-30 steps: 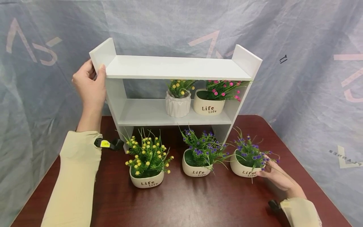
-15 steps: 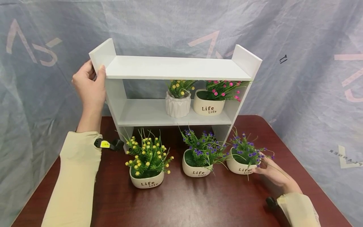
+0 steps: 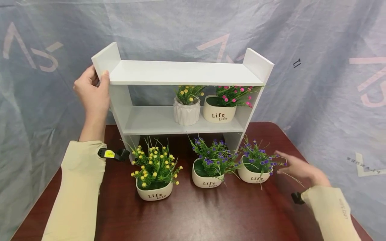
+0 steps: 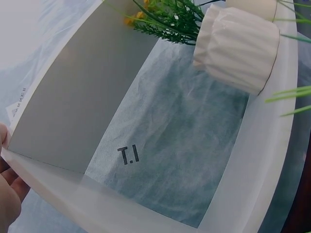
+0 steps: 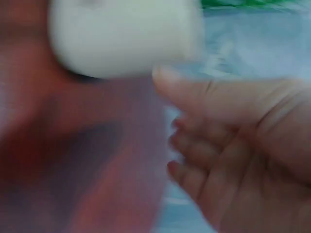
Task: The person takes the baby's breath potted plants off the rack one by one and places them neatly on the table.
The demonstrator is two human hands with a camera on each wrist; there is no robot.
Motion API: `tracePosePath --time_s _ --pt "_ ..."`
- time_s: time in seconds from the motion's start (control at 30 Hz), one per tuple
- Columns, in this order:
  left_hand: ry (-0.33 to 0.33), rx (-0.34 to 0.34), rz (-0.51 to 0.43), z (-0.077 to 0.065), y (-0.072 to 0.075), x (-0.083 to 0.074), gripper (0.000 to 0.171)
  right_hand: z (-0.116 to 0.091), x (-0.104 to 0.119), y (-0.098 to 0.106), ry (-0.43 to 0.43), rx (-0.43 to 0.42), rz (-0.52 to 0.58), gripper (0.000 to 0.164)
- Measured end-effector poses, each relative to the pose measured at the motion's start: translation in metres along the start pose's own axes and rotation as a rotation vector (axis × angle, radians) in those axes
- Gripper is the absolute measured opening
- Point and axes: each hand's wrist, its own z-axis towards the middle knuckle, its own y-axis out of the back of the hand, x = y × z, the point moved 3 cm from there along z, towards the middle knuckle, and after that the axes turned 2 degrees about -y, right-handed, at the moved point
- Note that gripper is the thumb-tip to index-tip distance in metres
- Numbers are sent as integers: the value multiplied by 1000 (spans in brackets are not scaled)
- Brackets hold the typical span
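Note:
My left hand [image 3: 94,95] grips the upper left side panel of a white two-tier shelf [image 3: 184,72], thumb in front and fingers behind. On the right, my right hand [image 3: 297,167] is apart from a cream "Life" pot [image 3: 254,175] of purple artificial flowers [image 3: 259,159], its fingers loosely spread and holding nothing. In the right wrist view that hand [image 5: 233,141] and the pot [image 5: 121,39] are blurred. A second purple-flowered pot [image 3: 206,180] stands to its left, and a yellow-flowered pot [image 3: 154,192] farther left.
On the middle shelf board [image 3: 150,120] stand a white pleated pot [image 3: 187,113] with yellow flowers and a cream pot [image 3: 219,112] with pink flowers. All this is on a dark red-brown table [image 3: 193,217]. A grey cloth backdrop [image 3: 169,26] hangs behind.
My right hand slid the right purple-flowered pot leftward and slightly back, then let go and drew off to the right. The left hand keeps its grip on the shelf. The view shifted slightly.

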Motion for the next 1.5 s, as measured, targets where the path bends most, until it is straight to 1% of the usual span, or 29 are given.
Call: tracePosePath --time_s 0.03,0.07,0.1,0.17,0.23,0.33,0.43,0.53,0.6,0.7,0.77,0.83,0.97,1.1,1.17,1.27,1.37,1.5 --pt "2 -3 0 0 0 0 31 1 4 12 -1 -22 -28 81" --pt "4 -5 1 0 0 1 31 1 9 25 -20 -49 -83 78" --pt "9 -7 -1 0 0 1 30 1 16 38 -40 -68 -110 76" --pt "15 -8 0 0 1 2 31 2 33 62 -85 -110 -114 74" --pt "16 -10 4 0 1 3 31 4 54 82 -100 -177 -117 74" --pt "19 -11 5 -1 2 4 31 7 88 102 -98 -265 -32 77" --pt "24 -12 3 -1 2 6 31 12 120 111 -63 -335 81 78" --pt "25 -11 4 -1 3 6 31 20 145 110 -13 -363 169 76" --pt "26 -12 4 0 2 6 30 28 158 103 16 -354 197 76" --pt "21 -11 15 1 2 5 31 43 170 89 55 -327 220 78" --pt "21 -9 19 1 2 6 31 53 175 78 75 -337 254 78" --pt "20 -4 22 0 2 6 31 61 178 70 98 -380 303 77" --pt "21 3 22 -1 1 5 31 70 180 56 118 -487 409 72" --pt "26 -5 13 -1 1 4 31 77 179 49 128 -566 515 66" --pt "27 -8 13 0 1 3 31 80 178 46 131 -597 547 63" --pt "19 -8 13 0 1 1 31 83 178 44 137 -627 582 59" --pt "15 -7 6 0 0 1 30 85 176 42 129 -636 601 56" --pt "21 -5 -5 0 -1 1 31 87 171 40 92 -627 567 50"
